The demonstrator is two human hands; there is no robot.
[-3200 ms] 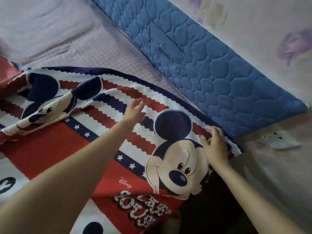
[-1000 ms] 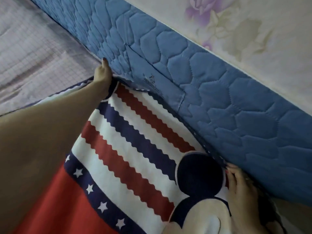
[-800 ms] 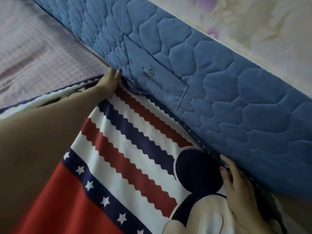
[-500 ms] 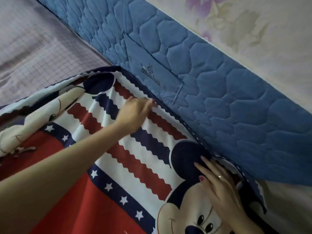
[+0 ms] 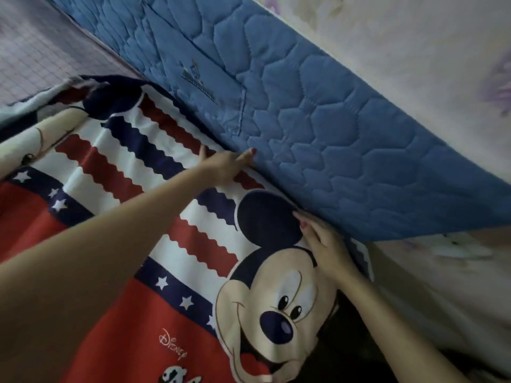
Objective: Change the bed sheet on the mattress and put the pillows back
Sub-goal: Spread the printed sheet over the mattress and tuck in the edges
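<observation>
A cartoon-mouse bed sheet [image 5: 177, 244] with red, white and navy wavy stripes lies over the bed, which shows a lilac checked surface [image 5: 41, 51] at the upper left. A blue quilted panel [image 5: 331, 134] stands along the sheet's far edge. My left hand [image 5: 226, 167] reaches across the stripes and presses the sheet's edge against the foot of that panel, fingers straight. My right hand [image 5: 323, 241] lies flat on the sheet beside the mouse's ear, fingertips at the seam below the panel. The sheet's upper-left corner [image 5: 91, 95] is folded and rumpled.
A wall with pale floral paper [image 5: 414, 51] rises behind the blue panel. A white wall socket [image 5: 456, 247] shows blurred at the right. Below the sheet's right corner is a dark gap [image 5: 348, 344] beside the bed.
My left hand slid right along the sheet's far edge to the foot of the blue panel. My right hand moved up from the mouse's ear to the seam. The view shifted down.
</observation>
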